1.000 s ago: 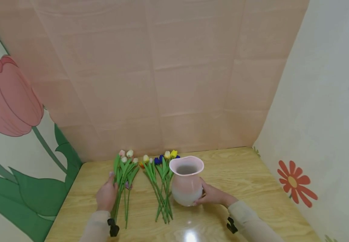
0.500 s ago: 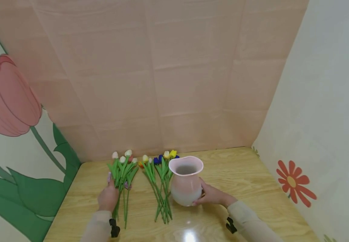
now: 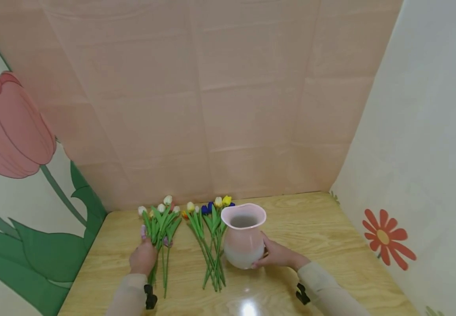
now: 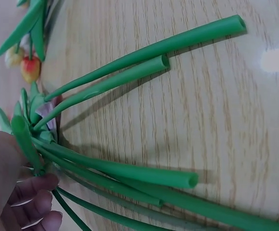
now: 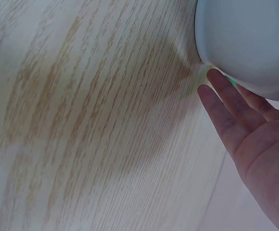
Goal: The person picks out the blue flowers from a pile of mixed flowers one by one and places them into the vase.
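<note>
My left hand (image 3: 142, 258) pinches the green stem (image 4: 26, 144) of an artificial tulip at the left edge of the left bunch of tulips (image 3: 165, 221). Other stems of that bunch fan out across the tabletop in the left wrist view, with their cut ends towards me. Around the right side of a pink-and-white vase (image 3: 244, 245) my right hand (image 3: 277, 254) holds on low down, thumb in front and fingers behind. Seen from the right wrist, several fingers (image 5: 228, 98) stretch along the vase's rounded base. The vase's wide, wavy mouth faces up.
A second bunch of tulips (image 3: 212, 241), with blue, yellow and white heads, lies between the left bunch and the vase, its stems crossing. The wooden table (image 3: 299, 219) meets a pink backdrop (image 3: 251, 131) at its back edge.
My left hand has shifted slightly right, and a pale tulip head at the bunch's left side has swung left and down. The right hand and vase have stayed put.
</note>
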The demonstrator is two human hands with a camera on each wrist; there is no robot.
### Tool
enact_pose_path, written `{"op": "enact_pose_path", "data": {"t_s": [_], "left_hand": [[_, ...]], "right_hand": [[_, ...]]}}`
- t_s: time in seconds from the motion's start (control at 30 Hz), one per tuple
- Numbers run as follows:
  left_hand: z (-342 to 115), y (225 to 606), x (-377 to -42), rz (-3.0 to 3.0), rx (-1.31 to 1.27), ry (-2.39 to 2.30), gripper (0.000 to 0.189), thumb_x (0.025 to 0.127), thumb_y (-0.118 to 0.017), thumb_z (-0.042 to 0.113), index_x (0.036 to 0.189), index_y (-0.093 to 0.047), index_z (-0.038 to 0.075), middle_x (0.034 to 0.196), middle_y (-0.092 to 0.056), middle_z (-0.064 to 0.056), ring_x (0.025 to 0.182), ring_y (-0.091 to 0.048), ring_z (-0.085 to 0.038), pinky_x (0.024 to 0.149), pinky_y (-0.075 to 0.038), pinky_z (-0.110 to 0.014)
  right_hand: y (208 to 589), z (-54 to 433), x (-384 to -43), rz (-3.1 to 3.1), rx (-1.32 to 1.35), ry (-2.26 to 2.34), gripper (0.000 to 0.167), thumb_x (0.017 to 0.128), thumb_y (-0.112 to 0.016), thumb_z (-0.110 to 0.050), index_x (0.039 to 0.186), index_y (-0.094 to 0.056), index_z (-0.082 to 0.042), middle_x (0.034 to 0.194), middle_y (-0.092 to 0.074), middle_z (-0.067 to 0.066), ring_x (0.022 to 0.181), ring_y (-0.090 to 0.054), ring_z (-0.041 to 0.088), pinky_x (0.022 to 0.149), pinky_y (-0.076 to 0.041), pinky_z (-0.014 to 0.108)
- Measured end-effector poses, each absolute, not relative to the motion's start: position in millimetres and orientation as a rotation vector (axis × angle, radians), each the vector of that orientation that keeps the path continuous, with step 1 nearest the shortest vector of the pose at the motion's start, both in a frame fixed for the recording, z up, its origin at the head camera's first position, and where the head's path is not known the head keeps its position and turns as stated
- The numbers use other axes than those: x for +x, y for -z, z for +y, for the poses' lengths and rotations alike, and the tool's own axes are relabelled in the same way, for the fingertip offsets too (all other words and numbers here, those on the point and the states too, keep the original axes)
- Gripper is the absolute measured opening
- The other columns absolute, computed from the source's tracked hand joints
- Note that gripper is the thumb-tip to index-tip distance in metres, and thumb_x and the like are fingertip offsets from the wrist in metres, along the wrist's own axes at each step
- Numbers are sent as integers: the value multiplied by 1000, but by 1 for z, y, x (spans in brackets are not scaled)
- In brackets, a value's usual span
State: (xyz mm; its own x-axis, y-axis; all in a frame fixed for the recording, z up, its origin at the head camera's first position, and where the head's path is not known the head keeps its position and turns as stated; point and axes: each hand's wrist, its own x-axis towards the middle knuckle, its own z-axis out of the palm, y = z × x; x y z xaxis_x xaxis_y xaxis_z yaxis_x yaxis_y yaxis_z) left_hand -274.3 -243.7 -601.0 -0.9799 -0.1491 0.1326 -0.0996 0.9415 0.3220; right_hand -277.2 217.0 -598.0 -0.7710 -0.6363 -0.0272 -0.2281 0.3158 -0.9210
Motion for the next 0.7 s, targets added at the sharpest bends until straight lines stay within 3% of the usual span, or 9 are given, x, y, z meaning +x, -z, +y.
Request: {"op": "enact_pose_path", "data": {"t_s": [0.17,0.5,0.7], "left_hand": [[-243,601,-275,-2930,194,468,45,89,-56,7,126,-48,-17,66,-64,-22,57,-64,-35,41,-44,-45],[-240,591,-275,-2871,224,436,28,84,-64,12,105,-62,-6,106,-59,-26,77,-62,-39,51,-49,-51],[-234,585,-278,-2860,170,426,24,84,-63,10,101,-63,-6,107,-57,-29,77,-61,-38,51,-50,-50]], "right_hand": [[599,218,-279,2195,-771,1445,103,78,-81,-18,152,-11,-19,138,-46,12,113,-56,21,88,-49,33],[598,217,-278,2196,-770,1442,104,78,-81,-18,153,-9,-19,140,-44,13,116,-54,24,89,-49,33],[597,216,-278,2189,-762,1444,104,78,-81,-17,153,-10,-19,140,-44,13,117,-53,25,89,-48,35]]}}
